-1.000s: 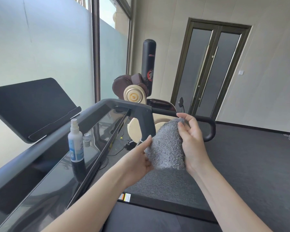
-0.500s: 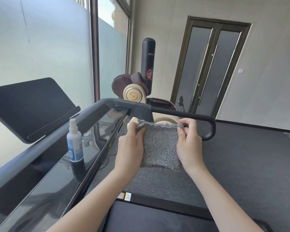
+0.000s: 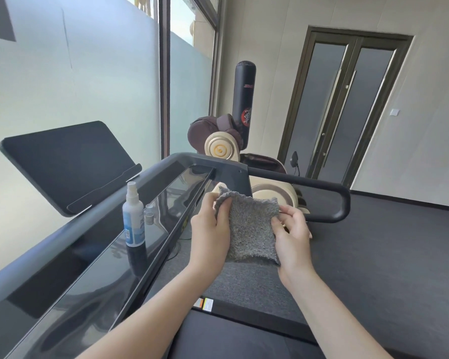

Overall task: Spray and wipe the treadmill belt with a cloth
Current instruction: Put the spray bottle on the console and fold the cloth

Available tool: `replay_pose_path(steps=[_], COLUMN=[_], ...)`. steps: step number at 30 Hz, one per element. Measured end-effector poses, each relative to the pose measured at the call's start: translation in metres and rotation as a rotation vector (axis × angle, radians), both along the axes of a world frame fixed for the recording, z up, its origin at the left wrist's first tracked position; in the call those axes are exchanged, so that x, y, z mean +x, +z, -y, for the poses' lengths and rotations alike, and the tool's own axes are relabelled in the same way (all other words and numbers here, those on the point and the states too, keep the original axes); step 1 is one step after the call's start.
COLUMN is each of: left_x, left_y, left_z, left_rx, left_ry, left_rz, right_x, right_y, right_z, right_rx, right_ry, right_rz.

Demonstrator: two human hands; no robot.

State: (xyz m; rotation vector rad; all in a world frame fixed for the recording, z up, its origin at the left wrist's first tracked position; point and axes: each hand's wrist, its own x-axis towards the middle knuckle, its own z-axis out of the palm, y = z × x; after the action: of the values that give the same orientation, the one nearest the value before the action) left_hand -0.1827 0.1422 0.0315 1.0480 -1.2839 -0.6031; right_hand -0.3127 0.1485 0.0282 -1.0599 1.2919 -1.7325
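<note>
A grey fluffy cloth (image 3: 248, 229) hangs folded in the air in front of me, above the treadmill. My left hand (image 3: 210, 229) grips its upper left corner, with fingers curled round the edge. My right hand (image 3: 293, 235) holds its right edge, with the fingers bent against the fabric. A white spray bottle (image 3: 132, 216) with a blue label stands upright on the glossy black console (image 3: 94, 275) to the left of my hands, untouched. The dark treadmill belt (image 3: 231, 340) shows at the bottom of the frame below my forearms.
A black tablet holder (image 3: 62, 161) rises at the left of the console. A dark handrail (image 3: 322, 198) loops behind the cloth. Beyond stand a massage chair (image 3: 221, 149), a black punching bag (image 3: 244, 99) and double doors (image 3: 347, 107). Grey carpet (image 3: 386, 255) covers the floor at right.
The cloth went from bunched in my right hand to spread between both hands. It now hangs slightly lower, with my right hand shifted down its right edge.
</note>
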Motion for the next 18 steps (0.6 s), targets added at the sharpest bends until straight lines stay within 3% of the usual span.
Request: replay_pose_path(steps=[2,5,18], left_x=[0.003,0.012,0.032], left_y=[-0.001,-0.004,-0.021], left_z=[0.000,0.003,0.020], left_rx=[0.003,0.031,0.323], left_ry=[0.022,0.072,0.342], left_rz=[-0.009,-0.037,-0.396], right_x=[0.005,0.009,0.030], right_y=[-0.004,-0.004,0.019], right_z=[0.003,0.013,0.086], right_rx=[-0.106,-0.174,-0.085], right_ry=[-0.080,-0.080,0.292], right_rz=[-0.254,-0.444,-0.514])
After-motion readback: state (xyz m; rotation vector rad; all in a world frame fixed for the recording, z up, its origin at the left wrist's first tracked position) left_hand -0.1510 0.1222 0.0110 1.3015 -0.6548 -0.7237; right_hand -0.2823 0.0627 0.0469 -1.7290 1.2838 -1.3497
